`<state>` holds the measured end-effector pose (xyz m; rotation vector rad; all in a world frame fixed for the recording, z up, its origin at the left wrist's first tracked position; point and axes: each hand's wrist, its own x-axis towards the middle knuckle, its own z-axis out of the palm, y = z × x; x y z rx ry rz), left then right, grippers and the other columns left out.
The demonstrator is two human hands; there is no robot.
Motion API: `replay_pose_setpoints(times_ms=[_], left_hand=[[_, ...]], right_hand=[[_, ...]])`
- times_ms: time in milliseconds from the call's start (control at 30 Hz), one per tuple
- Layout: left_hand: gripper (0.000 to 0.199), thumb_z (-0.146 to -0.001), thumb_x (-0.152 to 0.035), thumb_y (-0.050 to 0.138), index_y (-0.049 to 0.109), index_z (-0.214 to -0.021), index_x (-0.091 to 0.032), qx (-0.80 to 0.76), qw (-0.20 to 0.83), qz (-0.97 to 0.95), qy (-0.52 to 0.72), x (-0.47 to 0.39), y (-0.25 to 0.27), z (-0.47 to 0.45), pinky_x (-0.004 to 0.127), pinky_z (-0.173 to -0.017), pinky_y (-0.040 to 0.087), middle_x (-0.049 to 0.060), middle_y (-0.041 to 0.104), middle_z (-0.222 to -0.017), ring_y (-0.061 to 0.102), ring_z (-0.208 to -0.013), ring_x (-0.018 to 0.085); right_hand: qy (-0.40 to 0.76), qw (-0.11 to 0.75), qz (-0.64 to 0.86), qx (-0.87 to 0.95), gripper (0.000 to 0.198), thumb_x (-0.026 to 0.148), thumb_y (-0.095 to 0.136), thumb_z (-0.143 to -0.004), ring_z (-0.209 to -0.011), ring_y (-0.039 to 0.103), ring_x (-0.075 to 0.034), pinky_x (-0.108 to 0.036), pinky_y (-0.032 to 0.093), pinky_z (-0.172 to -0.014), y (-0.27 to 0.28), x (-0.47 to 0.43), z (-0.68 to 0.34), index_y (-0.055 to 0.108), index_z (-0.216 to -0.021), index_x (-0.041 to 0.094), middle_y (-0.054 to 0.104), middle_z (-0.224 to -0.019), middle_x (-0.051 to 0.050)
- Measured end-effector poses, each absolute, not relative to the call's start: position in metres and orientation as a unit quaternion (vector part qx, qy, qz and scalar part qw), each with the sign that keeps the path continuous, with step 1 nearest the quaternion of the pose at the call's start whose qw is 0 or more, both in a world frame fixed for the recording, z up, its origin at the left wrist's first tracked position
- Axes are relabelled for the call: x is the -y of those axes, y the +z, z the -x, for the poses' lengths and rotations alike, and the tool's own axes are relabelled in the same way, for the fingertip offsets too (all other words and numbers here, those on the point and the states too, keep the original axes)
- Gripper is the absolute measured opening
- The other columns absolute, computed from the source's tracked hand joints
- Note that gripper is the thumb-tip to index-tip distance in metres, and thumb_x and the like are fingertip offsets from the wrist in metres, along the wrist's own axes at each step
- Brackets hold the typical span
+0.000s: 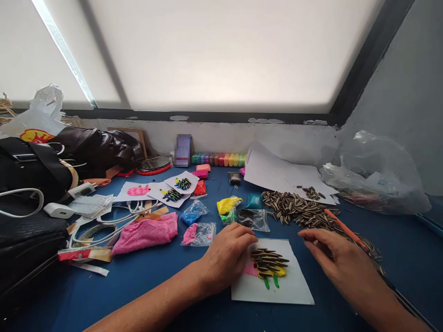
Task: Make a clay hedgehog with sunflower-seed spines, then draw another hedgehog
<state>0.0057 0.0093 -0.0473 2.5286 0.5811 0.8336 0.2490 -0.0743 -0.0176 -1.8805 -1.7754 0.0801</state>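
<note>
Left hand point(230, 258) rests at the sheet's left edge, fingers loosely curled; its fingertips are partly hidden, so we can't tell whether it grips anything. Right hand point(341, 265) is right of the sheet, near the seeds, thumb and fingers partly open, and we see nothing between them.

Largest first: blue table point(207, 304) under everything. Then the striped seed pile point(294, 207), beyond the sheet and right; a forearm sweep could scatter it. White sheet point(297, 286) lies flat in front of the person; a left wrist drag could slide it. On it, between the hands, sits the seed-covered figure point(270, 263), seeds overlapping on yellow clay; pressing too hard could squash the clay or loosen seeds. Pink clay patch point(251, 268), close to the left hand, could smear if brushed. Smallest, two green strips point(276, 280) below; a sleeve or finger catching them could shift them.
</note>
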Motion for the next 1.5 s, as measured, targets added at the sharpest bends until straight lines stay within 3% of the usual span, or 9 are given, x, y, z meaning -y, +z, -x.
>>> replay_pose_setpoints(times_ms=[167, 267, 367, 533, 733, 967, 1200, 1400, 1500], left_hand=[[0.032, -0.085, -0.005, 0.041, 0.062, -0.107, -0.015, -0.214, 0.187, -0.918, 0.276, -0.009, -0.047, -0.005, 0.038, -0.094, 0.048, 0.010, 0.065, -0.117, 0.058, -0.108, 0.021], [0.030, -0.089, -0.008, 0.040, 0.062, -0.108, -0.015, -0.216, 0.182, -0.920, 0.271, -0.009, -0.047, -0.005, 0.039, -0.098, 0.047, 0.011, 0.064, -0.119, 0.056, -0.112, 0.021], [0.029, -0.091, -0.010, 0.039, 0.063, -0.106, -0.014, -0.219, 0.179, -0.919, 0.276, -0.008, -0.048, -0.006, 0.039, -0.097, 0.048, 0.011, 0.064, -0.119, 0.057, -0.110, 0.021], [0.028, -0.091, -0.011, 0.040, 0.064, -0.106, -0.015, -0.217, 0.177, -0.923, 0.265, -0.008, -0.046, -0.005, 0.039, -0.096, 0.048, 0.012, 0.064, -0.118, 0.057, -0.111, 0.021], [0.027, -0.090, -0.009, 0.040, 0.064, -0.102, -0.015, -0.210, 0.180, -0.923, 0.269, -0.008, -0.045, -0.005, 0.038, -0.096, 0.048, 0.010, 0.067, -0.115, 0.059, -0.111, 0.021], [0.034, -0.086, -0.006, 0.041, 0.060, -0.114, -0.013, -0.222, 0.173, -0.918, 0.280, -0.006, -0.047, -0.003, 0.040, -0.091, 0.050, 0.013, 0.056, -0.132, 0.058, -0.112, 0.024], [0.026, -0.089, -0.010, 0.040, 0.064, -0.100, -0.015, -0.259, 0.163, -0.908, 0.287, -0.006, -0.047, -0.006, 0.034, -0.076, 0.047, 0.009, 0.060, -0.095, 0.054, -0.086, 0.020], [0.023, -0.092, -0.014, 0.041, 0.064, -0.088, -0.016, -0.250, 0.159, -0.918, 0.265, -0.009, -0.047, -0.007, 0.032, -0.074, 0.044, 0.008, 0.059, -0.091, 0.050, -0.082, 0.018], [0.021, -0.091, -0.013, 0.044, 0.064, -0.096, -0.016, -0.242, 0.182, -0.911, 0.281, -0.010, -0.049, -0.006, 0.032, -0.076, 0.044, 0.008, 0.060, -0.092, 0.050, -0.085, 0.019]], right_hand=[[-0.106, 0.202, 0.651, 0.724, 0.034, 0.026, 0.039, -0.093, -0.097, 0.065, -0.026, -0.042, 0.054, -0.081, -0.030, 0.057, -0.253, 0.071, -0.105, 0.022, 0.071, -0.108, -0.010], [-0.147, 0.146, 0.613, 0.762, 0.042, 0.012, 0.037, -0.090, -0.115, 0.058, -0.025, -0.043, 0.048, -0.095, -0.044, 0.048, -0.250, 0.063, -0.123, 0.018, 0.064, -0.128, -0.010], [-0.167, 0.113, 0.596, 0.777, 0.053, 0.002, 0.034, -0.084, -0.124, 0.052, -0.025, -0.044, 0.045, -0.098, -0.051, 0.045, -0.250, 0.059, -0.129, 0.016, 0.062, -0.132, -0.008], [-0.138, 0.105, 0.611, 0.772, 0.034, 0.014, 0.040, -0.090, -0.097, 0.064, -0.025, -0.042, 0.050, -0.083, -0.037, 0.050, -0.258, 0.071, -0.103, 0.018, 0.073, -0.104, -0.009], [-0.126, 0.131, 0.611, 0.770, 0.030, 0.021, 0.039, -0.093, -0.076, 0.062, -0.022, -0.037, 0.049, -0.070, -0.031, 0.055, -0.260, 0.068, -0.085, 0.020, 0.067, -0.083, -0.007], [-0.102, 0.210, 0.638, 0.734, 0.025, 0.027, 0.038, -0.094, -0.084, 0.063, -0.024, -0.038, 0.050, -0.074, -0.023, 0.063, -0.266, 0.062, -0.089, 0.019, 0.067, -0.088, -0.008], [-0.065, 0.178, 0.650, 0.736, 0.027, 0.030, 0.044, -0.092, -0.085, 0.063, -0.023, -0.039, 0.052, -0.075, -0.026, 0.066, -0.271, 0.069, -0.097, 0.021, 0.066, -0.090, -0.008], [-0.073, 0.134, 0.663, 0.733, 0.023, 0.025, 0.042, -0.091, -0.079, 0.061, -0.023, -0.038, 0.049, -0.070, -0.033, 0.063, -0.260, 0.063, -0.083, 0.020, 0.064, -0.083, -0.007], [-0.097, 0.136, 0.654, 0.738, 0.023, 0.024, 0.040, -0.090, -0.075, 0.060, -0.023, -0.037, 0.048, -0.067, -0.033, 0.062, -0.257, 0.061, -0.079, 0.020, 0.063, -0.079, -0.007]])
